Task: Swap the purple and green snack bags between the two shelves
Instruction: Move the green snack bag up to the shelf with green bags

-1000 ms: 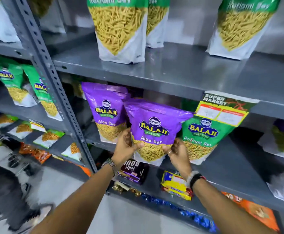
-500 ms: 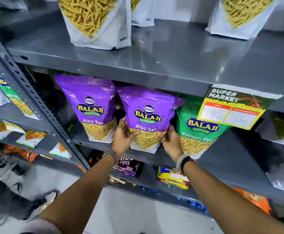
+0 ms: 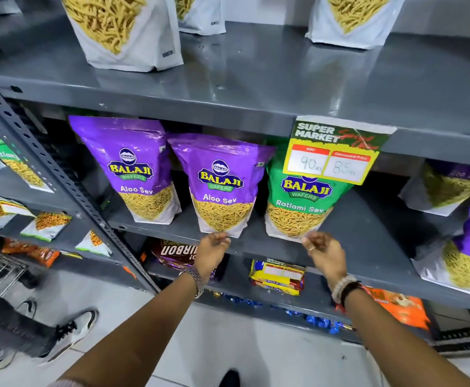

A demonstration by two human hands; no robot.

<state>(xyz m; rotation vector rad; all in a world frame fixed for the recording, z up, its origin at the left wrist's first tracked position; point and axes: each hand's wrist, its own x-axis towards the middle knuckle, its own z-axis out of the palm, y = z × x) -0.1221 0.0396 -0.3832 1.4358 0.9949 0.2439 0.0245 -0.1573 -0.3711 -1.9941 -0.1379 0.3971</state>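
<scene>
Two purple Aloo Sev bags stand upright on the middle shelf (image 3: pixel 367 241): one at the left (image 3: pixel 133 169), one in the centre (image 3: pixel 221 185). A green Ratlami Sev bag (image 3: pixel 298 202) stands to the right of them, its top behind a price card. My left hand (image 3: pixel 211 248) hovers just below the centre purple bag's bottom edge, fingers loosely curled, holding nothing. My right hand (image 3: pixel 326 251) is just below the green bag's lower right corner, also empty. Bags with white bottoms (image 3: pixel 127 34) stand on the upper shelf (image 3: pixel 256 74); their tops are cut off.
A yellow and green price card (image 3: pixel 331 152) hangs from the upper shelf's edge. More purple bags (image 3: pixel 468 247) lie at the right. A perforated upright post (image 3: pixel 60 177) divides off a left rack with green bags. Biscuit packs (image 3: pixel 277 276) sit below. Another person's shoe (image 3: pixel 71 328) is on the floor.
Both hands set the centre purple bag down on the middle shelf, let go of it and drew back just below its base. The view moved closer.
</scene>
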